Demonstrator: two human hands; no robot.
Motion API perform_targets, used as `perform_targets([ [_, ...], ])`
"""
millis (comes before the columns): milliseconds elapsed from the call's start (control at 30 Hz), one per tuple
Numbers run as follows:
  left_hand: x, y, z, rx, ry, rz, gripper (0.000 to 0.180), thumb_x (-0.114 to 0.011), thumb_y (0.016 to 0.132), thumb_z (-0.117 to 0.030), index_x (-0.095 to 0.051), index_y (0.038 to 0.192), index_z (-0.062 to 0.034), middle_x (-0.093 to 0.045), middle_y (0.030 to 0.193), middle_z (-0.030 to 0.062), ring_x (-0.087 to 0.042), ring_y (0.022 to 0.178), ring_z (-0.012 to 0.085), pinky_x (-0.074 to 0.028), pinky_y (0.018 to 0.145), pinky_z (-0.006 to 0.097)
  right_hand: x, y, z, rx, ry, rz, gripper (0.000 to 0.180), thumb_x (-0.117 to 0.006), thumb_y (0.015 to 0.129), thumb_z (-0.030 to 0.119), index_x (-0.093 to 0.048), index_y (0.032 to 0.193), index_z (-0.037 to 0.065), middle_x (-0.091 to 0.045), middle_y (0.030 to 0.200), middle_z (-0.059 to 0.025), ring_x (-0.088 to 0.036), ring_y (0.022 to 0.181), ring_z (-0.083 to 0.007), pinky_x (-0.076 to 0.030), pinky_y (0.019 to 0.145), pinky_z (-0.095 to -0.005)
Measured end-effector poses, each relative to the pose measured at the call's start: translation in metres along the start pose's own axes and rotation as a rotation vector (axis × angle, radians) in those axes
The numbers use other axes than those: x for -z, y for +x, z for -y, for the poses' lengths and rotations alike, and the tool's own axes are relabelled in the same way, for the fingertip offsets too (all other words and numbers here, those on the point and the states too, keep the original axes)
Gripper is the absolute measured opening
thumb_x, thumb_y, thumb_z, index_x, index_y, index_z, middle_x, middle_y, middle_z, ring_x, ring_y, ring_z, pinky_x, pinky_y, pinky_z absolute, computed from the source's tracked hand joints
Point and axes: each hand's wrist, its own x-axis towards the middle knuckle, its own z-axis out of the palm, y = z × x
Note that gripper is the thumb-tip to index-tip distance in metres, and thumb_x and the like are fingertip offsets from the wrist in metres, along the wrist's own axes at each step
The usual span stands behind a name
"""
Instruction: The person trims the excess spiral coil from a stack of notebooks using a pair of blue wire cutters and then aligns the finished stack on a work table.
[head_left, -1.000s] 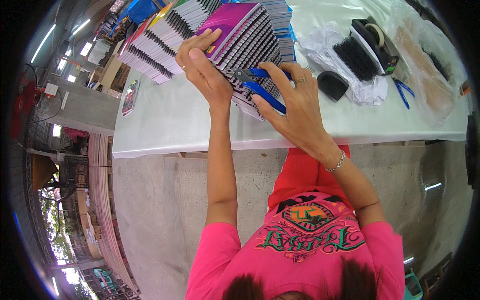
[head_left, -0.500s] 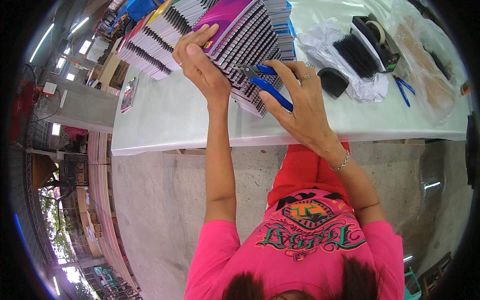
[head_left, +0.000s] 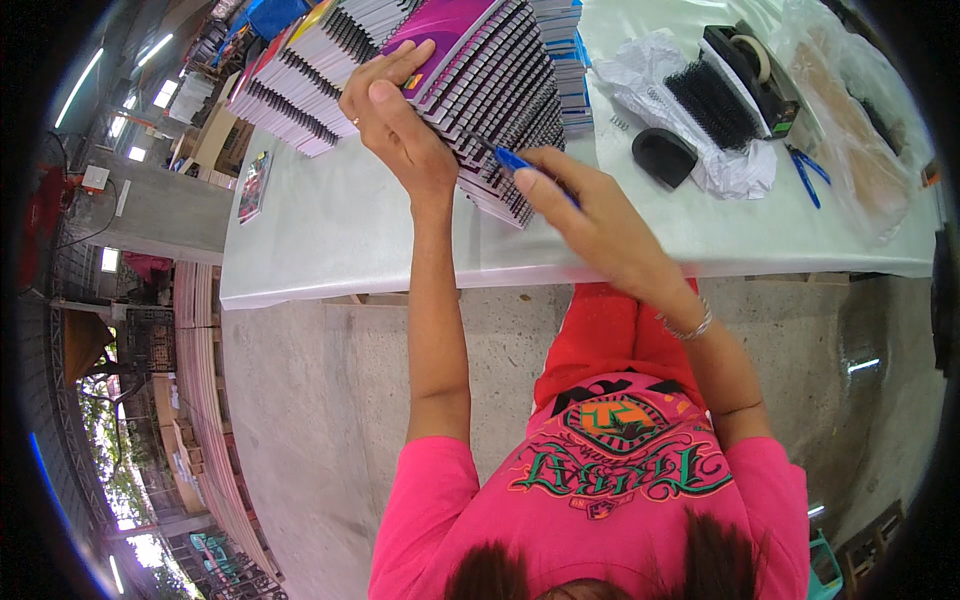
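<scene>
A tall stack of spiral-bound notebooks [head_left: 500, 90] stands at the table's far middle, a purple cover on top and its dark coil bindings facing me. Fingers extended, my left hand [head_left: 398, 125] rests against the left corner of the stack, its fingertips on the purple cover. My right hand [head_left: 605, 220] is closed around blue-handled wire cutters [head_left: 512, 158]. Their tip points at the coil ends along the stack's near side; whether the jaws touch a wire I cannot tell. The hand partly hides the handles.
More notebook stacks [head_left: 300, 95] stand at the left. On the right lie crumpled white paper [head_left: 735, 180] with black coils [head_left: 710, 105], a black rounded piece [head_left: 664, 158], a tape dispenser [head_left: 745, 70], a second blue cutter [head_left: 806, 178] and a clear plastic bag [head_left: 860, 150].
The wire cutters have turned and their handles have come together as my right hand's fingers closed. My left hand stays on the stack.
</scene>
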Motion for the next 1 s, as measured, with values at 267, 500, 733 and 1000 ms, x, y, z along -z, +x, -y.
perform_targets([
  [267, -0.002, 0.0, -0.001, 0.02, -0.01, -0.021, 0.055, -0.028, 0.109, -0.025, -0.077, 0.104, -0.0022, -0.074, 0.104, 0.0109, -0.054, 0.108, 0.0261, -0.033, 0.103, 0.04, -0.019, -0.006, -0.019, 0.507, -0.754, -0.465, 0.054, -0.072, 0.088, 0.034, -0.057, 0.131, 0.006, -0.056, 0.109, -0.0163, -0.052, 0.102, -0.0342, -0.04, 0.09, -0.0453],
  [500, 0.003, -0.001, -0.003, 0.046, 0.032, 0.059, 0.063, -0.022, 0.11, -0.036, -0.075, 0.108, -0.0005, -0.068, 0.11, 0.0116, -0.05, 0.114, 0.0241, -0.036, 0.105, 0.038, -0.008, -0.003, -0.016, 0.201, -0.336, -0.146, 0.044, -0.064, 0.096, 0.037, -0.062, 0.123, 0.003, -0.06, 0.101, -0.02, -0.059, 0.092, -0.03, -0.045, 0.08, -0.0395],
  [733, 0.002, -0.003, 0.001, 0.067, 0.02, 0.028, 0.063, -0.023, 0.11, -0.036, -0.074, 0.108, -0.0003, -0.067, 0.111, 0.0117, -0.05, 0.113, 0.0237, -0.036, 0.104, 0.038, -0.014, -0.009, -0.02, 0.45, -0.724, -0.424, 0.046, -0.068, 0.092, 0.036, -0.06, 0.126, 0.006, -0.059, 0.108, -0.0167, -0.056, 0.101, -0.0314, -0.042, 0.089, -0.0431],
  [1000, -0.001, -0.003, 0.0, 0.07, 0.0, 0.01, 0.062, -0.022, 0.11, -0.035, -0.074, 0.107, -0.0006, -0.068, 0.111, 0.0111, -0.051, 0.112, 0.0235, -0.037, 0.103, 0.038, -0.02, -0.007, -0.032, 0.406, -0.56, -0.363, 0.044, -0.068, 0.092, 0.035, -0.062, 0.124, 0.006, -0.061, 0.102, -0.0162, -0.061, 0.094, -0.03, -0.048, 0.081, -0.0407],
])
